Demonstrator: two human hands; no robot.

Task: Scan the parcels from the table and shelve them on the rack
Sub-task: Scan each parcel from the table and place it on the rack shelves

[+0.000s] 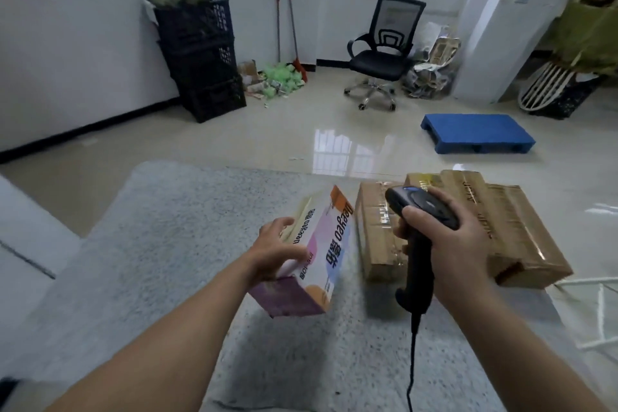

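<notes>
A colourful printed box (pixel 321 254), pink, purple and orange, is lifted above the grey speckled table (pixel 160 244), tilted, and my left hand (pixel 277 251) grips its left side. My right hand (pixel 448 241) grips a black handheld barcode scanner (pixel 418 244) by its handle, its head pointing up and left above the box, its cable hanging down toward me. Several brown taped cardboard parcels (pixel 495 227) lie stacked on the table's right part, just behind the scanner.
On the shiny tiled floor beyond the table lie a blue plastic pallet (pixel 478 132), a black office chair (pixel 384 53) and stacked black crates (pixel 204 57) against the left wall. Brooms and green litter sit by the far wall. A white wire frame (pixel 598 314) shows at the right edge.
</notes>
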